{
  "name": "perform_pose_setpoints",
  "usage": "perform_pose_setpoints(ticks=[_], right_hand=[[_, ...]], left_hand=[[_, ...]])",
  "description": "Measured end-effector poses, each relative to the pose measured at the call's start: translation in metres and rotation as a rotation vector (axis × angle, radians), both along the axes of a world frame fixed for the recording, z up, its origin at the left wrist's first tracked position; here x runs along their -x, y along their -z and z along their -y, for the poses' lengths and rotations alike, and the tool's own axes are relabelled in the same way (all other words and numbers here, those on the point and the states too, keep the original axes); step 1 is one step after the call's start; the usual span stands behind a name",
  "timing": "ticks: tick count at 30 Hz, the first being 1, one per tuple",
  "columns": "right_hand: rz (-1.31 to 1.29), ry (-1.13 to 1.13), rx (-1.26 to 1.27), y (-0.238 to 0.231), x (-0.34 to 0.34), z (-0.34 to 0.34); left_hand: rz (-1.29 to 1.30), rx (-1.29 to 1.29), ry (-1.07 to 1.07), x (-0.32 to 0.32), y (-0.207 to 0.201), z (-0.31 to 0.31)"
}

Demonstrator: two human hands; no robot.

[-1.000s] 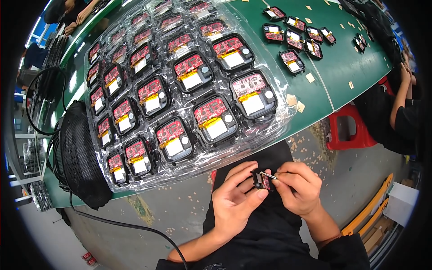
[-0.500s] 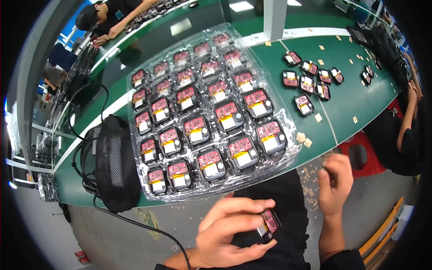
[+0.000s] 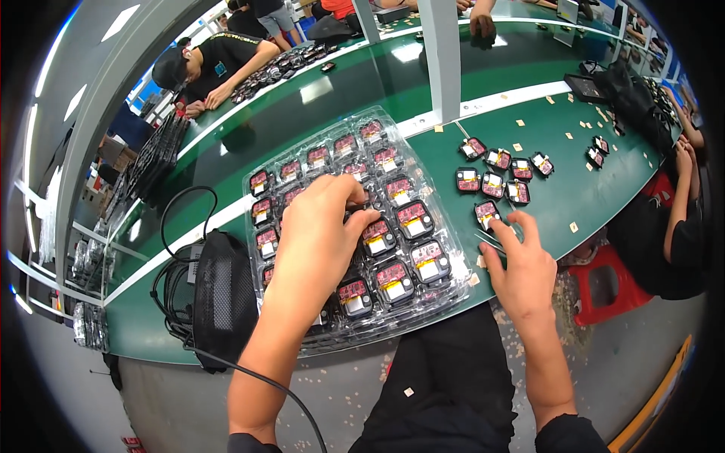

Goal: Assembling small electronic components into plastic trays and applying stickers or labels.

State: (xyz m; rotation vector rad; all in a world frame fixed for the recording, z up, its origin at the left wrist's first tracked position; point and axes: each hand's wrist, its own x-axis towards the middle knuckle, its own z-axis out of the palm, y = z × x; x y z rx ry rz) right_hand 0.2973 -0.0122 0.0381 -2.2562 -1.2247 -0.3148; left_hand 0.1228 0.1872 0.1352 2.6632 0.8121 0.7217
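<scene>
My left hand (image 3: 321, 219) reaches over the clear plastic tray (image 3: 445, 298), thumb and fingertips closed around a black-cased circuit board unit (image 3: 371, 202) that they mostly cover. Rows of similar units with red boards and white blocks, such as this unit (image 3: 427, 261), fill the tray's pockets. Beside the tray on the right, my right hand (image 3: 522, 264) has thin metal tweezers (image 3: 489, 241) between thumb and forefinger. Its forefinger tip touches the lower edge of a loose unit (image 3: 487, 214) on the green table.
More loose units (image 3: 494, 183) lie farther right on the green table (image 3: 559, 204), among small tan paper pieces. A black mesh pouch (image 3: 224, 291) with cables sits left of the tray. A grey post (image 3: 442, 68) stands behind. A person (image 3: 219, 68) works across the table.
My left hand has carried the unit from above my lap up to the tray. My right hand has moved forward and left to a loose unit, its fingers extending. The view has shifted.
</scene>
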Motion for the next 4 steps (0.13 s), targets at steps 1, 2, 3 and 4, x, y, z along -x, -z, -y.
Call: perform_pose_setpoints(ticks=[1, 2, 3, 4], right_hand=[[-0.018, 0.003, 0.005, 0.0002, -0.0002, 0.002], [-0.036, 0.006, 0.011, 0.0004, -0.0009, 0.0032], [-0.039, 0.003, 0.015, 0.0007, -0.0023, 0.0034], [-0.044, -0.003, 0.019, 0.0006, -0.0031, 0.003]], left_hand=[[0.0, -0.001, 0.007, -0.0011, 0.0009, -0.0005], [-0.022, -0.006, 0.023, -0.0012, 0.0025, 0.0004], [-0.043, -0.01, 0.039, -0.0012, 0.0042, 0.0006], [-0.048, -0.04, 0.044, 0.0, 0.0053, -0.0006]])
